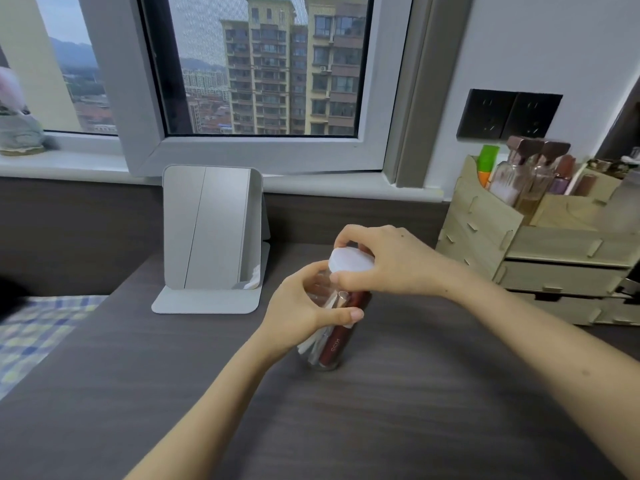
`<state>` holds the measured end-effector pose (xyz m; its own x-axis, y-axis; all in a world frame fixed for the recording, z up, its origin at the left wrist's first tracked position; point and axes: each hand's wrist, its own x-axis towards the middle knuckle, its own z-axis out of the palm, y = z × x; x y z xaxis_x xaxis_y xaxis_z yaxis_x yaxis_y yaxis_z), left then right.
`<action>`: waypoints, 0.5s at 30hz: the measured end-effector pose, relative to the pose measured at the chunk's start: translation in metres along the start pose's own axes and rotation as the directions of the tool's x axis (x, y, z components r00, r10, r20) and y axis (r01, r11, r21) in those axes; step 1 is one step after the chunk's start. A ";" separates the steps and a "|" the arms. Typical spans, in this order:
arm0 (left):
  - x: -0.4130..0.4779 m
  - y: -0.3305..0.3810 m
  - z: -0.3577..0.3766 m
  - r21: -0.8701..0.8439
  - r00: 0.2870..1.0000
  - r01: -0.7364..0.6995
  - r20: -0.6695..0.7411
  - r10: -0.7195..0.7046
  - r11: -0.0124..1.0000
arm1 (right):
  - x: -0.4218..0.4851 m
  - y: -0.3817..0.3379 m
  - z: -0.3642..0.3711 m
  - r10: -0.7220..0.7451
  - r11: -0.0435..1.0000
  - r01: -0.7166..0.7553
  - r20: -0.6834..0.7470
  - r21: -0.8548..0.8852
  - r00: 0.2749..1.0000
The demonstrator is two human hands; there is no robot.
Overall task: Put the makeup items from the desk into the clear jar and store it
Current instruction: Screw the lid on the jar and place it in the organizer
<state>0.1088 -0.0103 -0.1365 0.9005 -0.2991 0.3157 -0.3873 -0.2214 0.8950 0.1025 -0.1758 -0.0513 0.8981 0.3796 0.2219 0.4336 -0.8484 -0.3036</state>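
Observation:
A clear jar [323,358] stands upright on the dark desk [381,410], near its middle. Inside it are a dark red tube [334,346] and some white and silver sticks. My left hand [301,313] wraps around the jar's upper body from the left. My right hand [384,259] comes in from the right and holds a white round lid [349,260] at the jar's mouth, tilted slightly. My fingers hide the jar's rim, so whether the lid is seated cannot be told.
A grey folding mirror [211,233] stands behind the jar to the left. A wooden organiser [540,251] with drawers and bottles sits at the right. The window sill runs along the back. A checked cloth [38,327] lies off the desk's left edge.

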 end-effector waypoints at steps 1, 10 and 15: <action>0.001 0.003 0.002 0.010 1.000 -0.014 -0.013 0.014 1.000 | -0.001 -0.001 -0.001 0.002 1.000 -0.002 -0.042 0.002 0.999; 0.034 0.062 0.025 0.111 0.982 -0.187 0.056 0.181 0.976 | -0.036 0.001 -0.027 0.121 0.992 -0.077 -0.618 0.098 0.777; 0.056 0.082 0.037 -0.028 0.962 -0.245 0.114 0.247 0.969 | -0.066 0.035 -0.089 0.199 0.980 -0.123 -0.757 0.157 0.622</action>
<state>0.1202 -0.0794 -0.0574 0.7482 -0.4487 0.4887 -0.5906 -0.1149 0.7988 0.0515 -0.2637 0.0057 0.5896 -0.2126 0.7792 0.3254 -0.8204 -0.4701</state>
